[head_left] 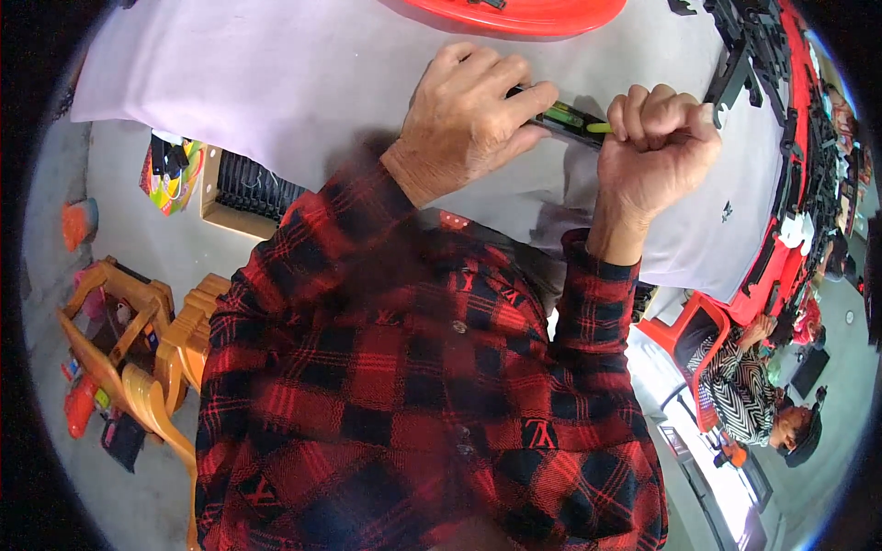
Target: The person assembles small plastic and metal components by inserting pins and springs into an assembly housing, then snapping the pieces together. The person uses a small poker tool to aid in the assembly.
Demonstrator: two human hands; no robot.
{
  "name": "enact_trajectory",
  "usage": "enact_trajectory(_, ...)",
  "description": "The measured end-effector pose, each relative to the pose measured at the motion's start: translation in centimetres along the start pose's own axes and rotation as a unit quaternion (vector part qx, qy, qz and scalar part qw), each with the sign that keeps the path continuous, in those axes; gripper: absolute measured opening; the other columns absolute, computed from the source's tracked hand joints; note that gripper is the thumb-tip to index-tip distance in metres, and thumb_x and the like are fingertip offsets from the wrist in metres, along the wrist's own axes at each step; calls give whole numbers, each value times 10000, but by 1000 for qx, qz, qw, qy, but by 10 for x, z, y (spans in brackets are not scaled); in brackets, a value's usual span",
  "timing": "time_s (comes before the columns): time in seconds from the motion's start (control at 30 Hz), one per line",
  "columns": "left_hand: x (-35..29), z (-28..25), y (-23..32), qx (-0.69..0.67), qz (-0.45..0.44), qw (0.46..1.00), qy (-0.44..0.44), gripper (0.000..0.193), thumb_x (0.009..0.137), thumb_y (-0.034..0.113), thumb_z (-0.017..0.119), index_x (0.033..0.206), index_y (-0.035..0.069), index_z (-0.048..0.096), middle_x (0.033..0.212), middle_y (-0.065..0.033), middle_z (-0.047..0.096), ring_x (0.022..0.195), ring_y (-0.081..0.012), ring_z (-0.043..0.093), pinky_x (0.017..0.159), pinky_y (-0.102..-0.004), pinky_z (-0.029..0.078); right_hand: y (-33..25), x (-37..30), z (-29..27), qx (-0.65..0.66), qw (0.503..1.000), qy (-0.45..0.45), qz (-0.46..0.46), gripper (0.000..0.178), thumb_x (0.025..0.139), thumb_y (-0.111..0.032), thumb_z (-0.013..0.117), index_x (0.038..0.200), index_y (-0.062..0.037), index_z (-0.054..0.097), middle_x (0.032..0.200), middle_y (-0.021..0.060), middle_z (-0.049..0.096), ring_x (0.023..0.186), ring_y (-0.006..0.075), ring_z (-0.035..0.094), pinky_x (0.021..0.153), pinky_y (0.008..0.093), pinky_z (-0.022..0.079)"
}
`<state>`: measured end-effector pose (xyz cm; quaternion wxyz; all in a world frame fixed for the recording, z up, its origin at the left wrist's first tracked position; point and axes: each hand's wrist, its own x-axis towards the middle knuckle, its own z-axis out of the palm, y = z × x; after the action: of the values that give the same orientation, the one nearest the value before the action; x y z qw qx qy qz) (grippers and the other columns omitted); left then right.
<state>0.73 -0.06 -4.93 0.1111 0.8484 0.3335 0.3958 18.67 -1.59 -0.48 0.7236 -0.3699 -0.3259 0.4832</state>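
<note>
Evidently the step in hand is close two-handed work on a slim dark piece [588, 139] with bright green showing along it, which sits between the hands above the pale cloth [340, 64], in front of the wearer's chest. The left hand [473, 115] pinches one end of it between thumb and bent fingers, and that end is mostly hidden by the grip. The right hand [657, 142] is curled tightly, fingers folded toward the palm around a yellow-green stick [600, 128], whose short end pokes out toward the piece. Whether that end touches the piece, lies over it or goes into it, I cannot tell, nor can I see how much of the stick is inside the fist. My reading is that the left hand serves as the holder while the right one works the stick, part-way through rather than finished. From this hold, the next move seems to call for a firm left pinch so the piece does not twist, and small, measured force from the right wrist, with the stick kept in line; too hard a push could make it slip toward the left thumb.
</note>
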Motion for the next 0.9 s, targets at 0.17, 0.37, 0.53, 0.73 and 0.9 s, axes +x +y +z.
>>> enact_trajectory(0.17,0,1,0,-4,-1,1000,-4,403,689,285,790,1045,135,674,882,-18,571,847,-255,560,820,-397,419,5,1,3,15,1000,-7,-18,543,1033,-409,363,594,-91,346,509,17,285,441,126,208,428,291,188)
enact_trajectory(0.37,-1,1,-1,-2,1,1000,-1,408,680,274,797,1042,134,672,882,-19,573,847,-255,562,809,-397,420,14,-3,4,-33,998,24,-53,559,1038,-415,346,579,-95,321,485,13,273,421,125,207,404,296,170)
enact_trajectory(0.53,0,1,0,-4,0,1000,-2,416,670,266,800,1042,134,672,879,-18,574,840,-254,565,800,-397,424,17,-2,1,-1,998,20,-60,547,1040,-365,349,562,-103,304,482,19,283,420,130,233,398,292,215)
enact_trajectory(0.73,1,1,1,-7,-3,1000,-2,400,684,267,792,1041,132,675,870,-22,577,821,-256,566,781,-391,430,19,-2,6,-100,988,-27,-117,536,1032,-303,364,551,-70,326,478,46,341,413,133,267,394,299,280)
enact_trajectory(0.9,0,1,0,1,-5,1000,1,392,692,262,783,1044,128,674,866,-24,573,827,-258,565,773,-390,431,19,0,21,-147,984,28,-98,532,1036,-331,386,572,-80,322,476,34,338,411,119,275,394,292,280)
